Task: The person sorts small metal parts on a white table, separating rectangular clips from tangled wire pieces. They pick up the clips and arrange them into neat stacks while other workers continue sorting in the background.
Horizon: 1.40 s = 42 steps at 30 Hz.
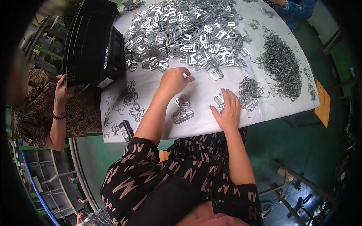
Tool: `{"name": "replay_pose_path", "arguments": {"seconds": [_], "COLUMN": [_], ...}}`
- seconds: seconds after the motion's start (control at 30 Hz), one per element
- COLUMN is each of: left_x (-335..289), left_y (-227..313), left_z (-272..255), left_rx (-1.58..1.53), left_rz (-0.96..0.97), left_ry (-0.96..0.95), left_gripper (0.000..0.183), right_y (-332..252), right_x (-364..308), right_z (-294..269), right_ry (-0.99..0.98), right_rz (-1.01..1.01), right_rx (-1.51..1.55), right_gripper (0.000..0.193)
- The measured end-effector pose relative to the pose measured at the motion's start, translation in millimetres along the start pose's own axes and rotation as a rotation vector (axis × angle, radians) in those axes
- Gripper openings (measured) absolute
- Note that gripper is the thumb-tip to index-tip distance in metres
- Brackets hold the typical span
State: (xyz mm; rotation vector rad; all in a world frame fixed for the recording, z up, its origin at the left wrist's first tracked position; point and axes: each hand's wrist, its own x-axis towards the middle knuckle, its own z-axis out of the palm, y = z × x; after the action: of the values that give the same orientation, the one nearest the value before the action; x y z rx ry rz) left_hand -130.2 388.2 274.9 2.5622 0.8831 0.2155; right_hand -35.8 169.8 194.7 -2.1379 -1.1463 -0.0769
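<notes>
A large heap of silvery metal slide buckles [181,34] covers the far middle of the white-covered table [147,81]. My left hand [174,81] is at the near edge of the heap, fingers bent and thumb apart, with nothing visible between them. My right hand [229,111] is low over the table, fingers stretched out and thumb spread. Beside its fingers and thumb lie a few buckles [218,99], partly covered by the hand. Between my forearms sit a small group of buckles [183,101] and a stacked row of buckles [182,116].
Small wire hooks form a big pile [281,66] and a smaller pile [249,92] on the right. More loose hooks [130,94] and a small black object [126,130] are at left. A person's hand [62,92] holds a black crate [88,45]. Another person's sleeve [301,9] shows far right.
</notes>
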Motion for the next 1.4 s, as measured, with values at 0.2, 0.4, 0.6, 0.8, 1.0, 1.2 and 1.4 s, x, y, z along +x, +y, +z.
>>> {"name": "replay_pose_path", "arguments": {"seconds": [0.2,0.4,0.6,0.8,1.0,1.2,1.4], "left_x": [25,61,88,54,36,55,46], "left_y": [11,32,17,36,50,22,19], "left_z": [34,64,74,31,50,45,63], "left_rx": [-0.061,0.044,-0.102,-0.765,-0.402,-0.068,-0.042], "left_rz": [0.203,0.410,0.442,0.258,0.344,0.199,0.297], "left_ry": [0.124,0.305,0.340,-0.506,-0.484,-0.013,0.023], "left_gripper": [0.024,0.034,0.020,0.017,0.027,0.036,0.048], "right_y": [1,4,4,5,6,3,4], "right_x": [1,0,-1,-1,-1,2,0], "right_z": [2,2,2,3,2,-1,1], "right_ry": [0.035,0.034,0.072,0.124,0.072,0.072,0.027], "right_rz": [0.010,0.039,0.066,0.099,0.152,0.049,0.019], "right_rx": [0.065,0.079,0.159,0.257,0.235,0.137,0.018], "right_gripper": [0.078,0.085,0.091,0.107,0.105,0.088,0.076]}}
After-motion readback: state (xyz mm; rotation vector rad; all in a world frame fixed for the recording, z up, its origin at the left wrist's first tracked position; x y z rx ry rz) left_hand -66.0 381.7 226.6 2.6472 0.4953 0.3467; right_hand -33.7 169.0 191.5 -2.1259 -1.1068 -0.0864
